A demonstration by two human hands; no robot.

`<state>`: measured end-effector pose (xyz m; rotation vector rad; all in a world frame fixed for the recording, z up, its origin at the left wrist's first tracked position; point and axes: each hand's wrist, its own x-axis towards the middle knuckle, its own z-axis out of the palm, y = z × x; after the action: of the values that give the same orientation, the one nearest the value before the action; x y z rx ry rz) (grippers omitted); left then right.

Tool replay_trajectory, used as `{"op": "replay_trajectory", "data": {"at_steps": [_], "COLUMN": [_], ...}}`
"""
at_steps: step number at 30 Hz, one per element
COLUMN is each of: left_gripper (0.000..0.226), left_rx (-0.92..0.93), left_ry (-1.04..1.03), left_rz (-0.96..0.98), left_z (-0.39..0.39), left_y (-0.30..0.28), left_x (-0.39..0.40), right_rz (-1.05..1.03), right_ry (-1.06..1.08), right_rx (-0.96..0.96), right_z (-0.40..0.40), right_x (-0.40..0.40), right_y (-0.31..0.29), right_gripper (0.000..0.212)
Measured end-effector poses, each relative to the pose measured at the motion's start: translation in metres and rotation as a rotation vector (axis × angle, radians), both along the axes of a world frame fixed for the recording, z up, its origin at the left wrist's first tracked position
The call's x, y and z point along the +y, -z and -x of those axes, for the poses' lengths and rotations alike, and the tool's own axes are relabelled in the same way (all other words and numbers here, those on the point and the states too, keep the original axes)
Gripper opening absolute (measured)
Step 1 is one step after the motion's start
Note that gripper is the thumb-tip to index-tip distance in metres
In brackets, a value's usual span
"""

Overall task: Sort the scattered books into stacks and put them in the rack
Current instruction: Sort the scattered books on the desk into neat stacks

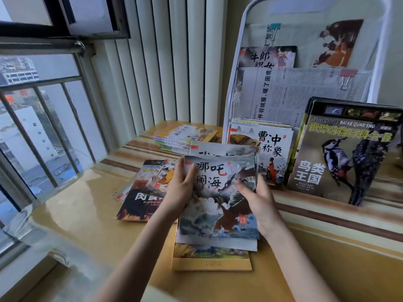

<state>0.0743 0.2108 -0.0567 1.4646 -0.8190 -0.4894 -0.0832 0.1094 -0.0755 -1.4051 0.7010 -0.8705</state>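
A thin picture book with a dragon on its cover (220, 205) tops a small stack at the centre. My left hand (182, 188) grips its left edge and my right hand (259, 199) grips its right edge. Beneath it lies a yellow-edged book (211, 261). A dark book (141, 197) lies to the left on other thin ones. A white wire rack (235, 68) stands at the back right with a book (268, 56) in an upper pocket. A stack with a white-covered book (272, 147) and a bird book (342, 158) lean against the rack's foot.
A flat pile of colourful books (185, 136) lies at the back by the white radiator (163, 62). The yellow striped tabletop (91, 210) extends left toward a barred window (41, 118). Newspaper sheets with binder clips line the rack's pockets.
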Motion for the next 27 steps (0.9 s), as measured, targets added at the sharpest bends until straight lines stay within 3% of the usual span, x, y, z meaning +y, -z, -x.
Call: {"op": "replay_trajectory", "data": {"at_steps": [4, 5, 7, 9, 12, 15, 18, 21, 24, 25, 27], "left_gripper": [0.066, 0.067, 0.069, 0.088, 0.113, 0.111, 0.111, 0.104, 0.081, 0.072, 0.058], "left_rx": [-0.169, -0.193, -0.215, -0.329, -0.532, -0.581, -0.591, -0.602, -0.574, -0.612, -0.729], "left_ry": [0.043, 0.071, 0.106, 0.062, 0.024, 0.020, -0.019, -0.001, -0.031, -0.094, -0.221], "left_rz": [0.281, 0.301, 0.287, 0.106, -0.268, -0.362, -0.325, -0.291, -0.289, -0.333, -0.506], "left_z": [0.009, 0.012, 0.020, 0.022, 0.024, 0.024, 0.023, 0.023, 0.018, 0.012, -0.004], "left_y": [-0.042, -0.055, -0.071, -0.057, 0.004, 0.057, 0.064, 0.058, 0.046, 0.042, 0.039], "left_x": [-0.030, -0.045, -0.076, -0.105, -0.119, -0.124, -0.126, -0.119, -0.097, -0.085, -0.054], "right_rz": [0.376, 0.428, 0.514, 0.547, 0.537, 0.572, 0.682, 0.741, 0.956, 0.943, 0.833], "right_ry": [0.067, 0.111, 0.221, 0.339, 0.473, 0.478, 0.589, 0.548, 0.409, 0.319, 0.112], "right_rx": [-0.134, -0.133, -0.025, 0.222, 0.525, 0.589, 0.734, 0.591, 0.580, 0.652, 0.934], "right_z": [0.015, 0.017, 0.017, 0.018, 0.024, 0.019, 0.007, 0.000, 0.003, 0.002, -0.005], "right_x": [-0.020, -0.031, -0.059, -0.084, -0.091, -0.078, -0.074, -0.063, -0.045, -0.038, -0.023], "right_y": [-0.048, -0.056, -0.064, -0.055, -0.011, 0.026, 0.028, 0.021, 0.016, 0.017, 0.024], "right_gripper": [0.032, 0.035, 0.062, 0.081, 0.075, 0.093, 0.102, 0.080, 0.025, 0.021, 0.051]}}
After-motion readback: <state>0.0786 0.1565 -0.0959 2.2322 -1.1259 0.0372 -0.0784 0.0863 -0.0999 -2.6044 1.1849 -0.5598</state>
